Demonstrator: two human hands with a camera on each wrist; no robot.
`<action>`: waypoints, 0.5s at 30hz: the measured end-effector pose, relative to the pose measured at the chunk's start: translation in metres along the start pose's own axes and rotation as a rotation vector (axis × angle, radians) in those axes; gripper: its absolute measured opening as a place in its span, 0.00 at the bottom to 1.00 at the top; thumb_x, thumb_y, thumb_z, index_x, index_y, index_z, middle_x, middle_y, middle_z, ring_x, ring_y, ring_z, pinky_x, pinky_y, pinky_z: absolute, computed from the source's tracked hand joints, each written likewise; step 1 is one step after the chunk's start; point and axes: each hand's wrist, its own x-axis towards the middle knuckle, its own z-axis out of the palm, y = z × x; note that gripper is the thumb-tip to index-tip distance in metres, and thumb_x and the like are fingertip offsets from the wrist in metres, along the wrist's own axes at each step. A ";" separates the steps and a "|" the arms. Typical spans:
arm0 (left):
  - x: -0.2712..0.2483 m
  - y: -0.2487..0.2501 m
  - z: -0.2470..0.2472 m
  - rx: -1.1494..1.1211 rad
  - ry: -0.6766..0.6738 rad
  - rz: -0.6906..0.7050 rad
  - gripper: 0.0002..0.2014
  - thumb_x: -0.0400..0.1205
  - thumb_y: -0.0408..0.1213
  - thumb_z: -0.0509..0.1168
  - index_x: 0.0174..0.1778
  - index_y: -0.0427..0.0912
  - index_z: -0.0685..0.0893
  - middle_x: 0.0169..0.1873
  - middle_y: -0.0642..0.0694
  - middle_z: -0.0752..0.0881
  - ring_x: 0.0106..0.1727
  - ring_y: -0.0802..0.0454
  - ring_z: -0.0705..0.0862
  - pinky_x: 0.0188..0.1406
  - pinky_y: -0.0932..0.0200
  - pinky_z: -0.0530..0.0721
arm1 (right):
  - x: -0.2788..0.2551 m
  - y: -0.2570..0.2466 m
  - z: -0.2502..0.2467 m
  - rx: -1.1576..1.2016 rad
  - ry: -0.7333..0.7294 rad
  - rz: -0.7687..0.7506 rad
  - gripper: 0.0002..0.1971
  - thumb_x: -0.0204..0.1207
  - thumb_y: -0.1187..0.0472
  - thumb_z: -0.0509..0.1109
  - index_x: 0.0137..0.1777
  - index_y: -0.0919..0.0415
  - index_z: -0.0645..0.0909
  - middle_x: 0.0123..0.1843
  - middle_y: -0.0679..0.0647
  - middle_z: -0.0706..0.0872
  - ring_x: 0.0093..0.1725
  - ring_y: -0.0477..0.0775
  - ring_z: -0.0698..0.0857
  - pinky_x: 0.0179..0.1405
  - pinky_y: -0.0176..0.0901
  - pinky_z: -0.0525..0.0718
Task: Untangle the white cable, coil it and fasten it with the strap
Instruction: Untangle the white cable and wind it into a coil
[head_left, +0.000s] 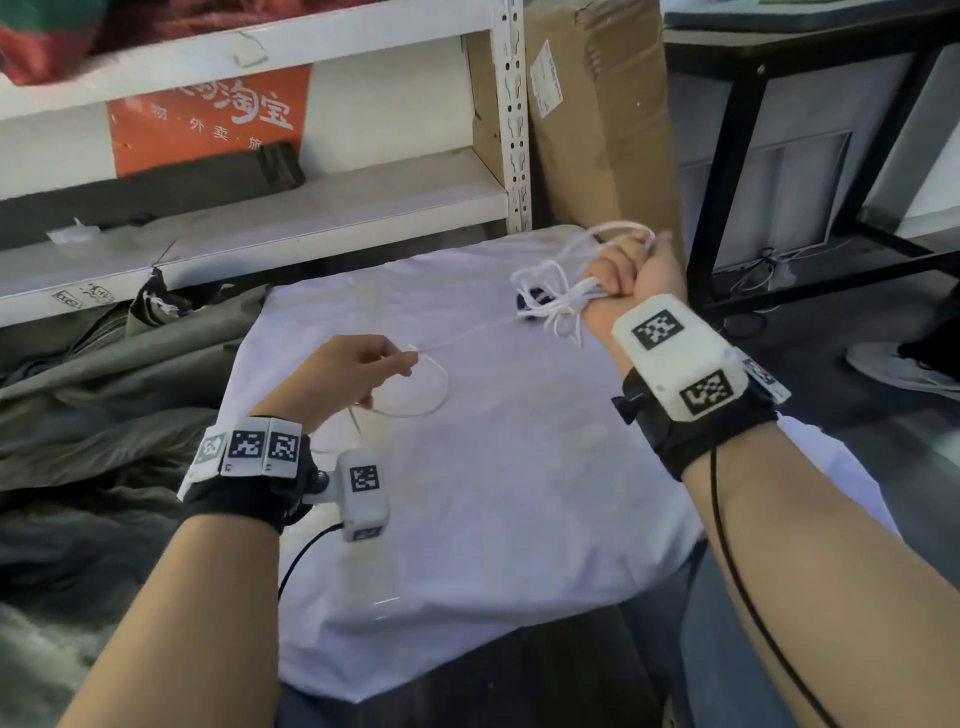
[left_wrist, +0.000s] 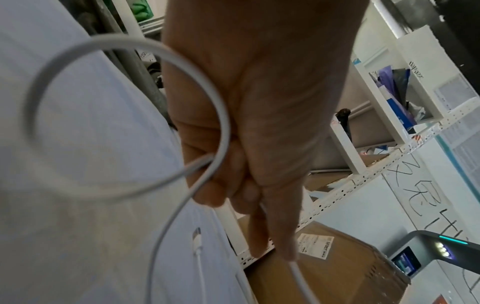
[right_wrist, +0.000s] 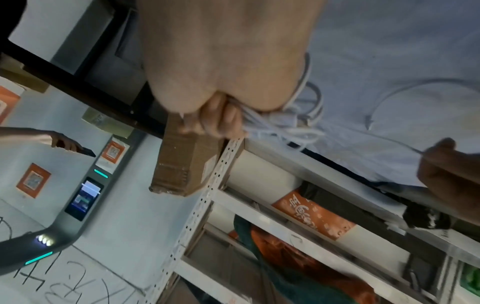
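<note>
The white cable (head_left: 553, 296) hangs in a tangled bunch from my right hand (head_left: 626, 275), which grips several loops in a fist above the far right of the white cloth (head_left: 519, 467). One strand runs taut to my left hand (head_left: 358, 364), which pinches the cable (left_wrist: 223, 127) between thumb and fingers; a loose loop (head_left: 431, 400) curves below it. In the left wrist view the connector end (left_wrist: 196, 239) dangles near the cloth. A dark round object (head_left: 530, 301), perhaps the strap, lies on the cloth behind the bunch. In the right wrist view the fingers (right_wrist: 221, 121) curl round the cable bunch (right_wrist: 283, 125).
A white metal shelf rack (head_left: 511, 130) with an orange sign (head_left: 208, 119) stands behind the table. A tall cardboard box (head_left: 597, 114) leans at the back right, beside a black frame (head_left: 727, 156). Grey-green fabric (head_left: 104, 415) is heaped on the left.
</note>
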 end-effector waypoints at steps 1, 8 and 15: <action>0.000 -0.001 -0.003 0.058 0.013 0.000 0.13 0.78 0.50 0.69 0.37 0.44 0.88 0.25 0.50 0.73 0.25 0.52 0.73 0.33 0.60 0.77 | 0.002 -0.003 -0.005 -0.056 0.102 -0.080 0.26 0.87 0.45 0.43 0.29 0.57 0.62 0.09 0.47 0.61 0.07 0.44 0.58 0.07 0.29 0.56; -0.009 0.005 -0.020 0.272 0.074 0.019 0.07 0.79 0.49 0.68 0.40 0.51 0.87 0.24 0.50 0.78 0.29 0.51 0.81 0.38 0.56 0.86 | 0.013 -0.006 -0.022 -0.303 0.350 -0.244 0.26 0.88 0.46 0.40 0.30 0.58 0.63 0.10 0.46 0.59 0.08 0.46 0.57 0.11 0.25 0.57; -0.016 0.032 -0.024 0.367 0.013 0.128 0.02 0.76 0.48 0.72 0.38 0.61 0.89 0.28 0.58 0.83 0.27 0.65 0.77 0.26 0.74 0.70 | 0.000 0.015 -0.013 -0.413 0.295 -0.109 0.10 0.74 0.62 0.50 0.34 0.58 0.68 0.17 0.48 0.65 0.14 0.46 0.61 0.16 0.30 0.61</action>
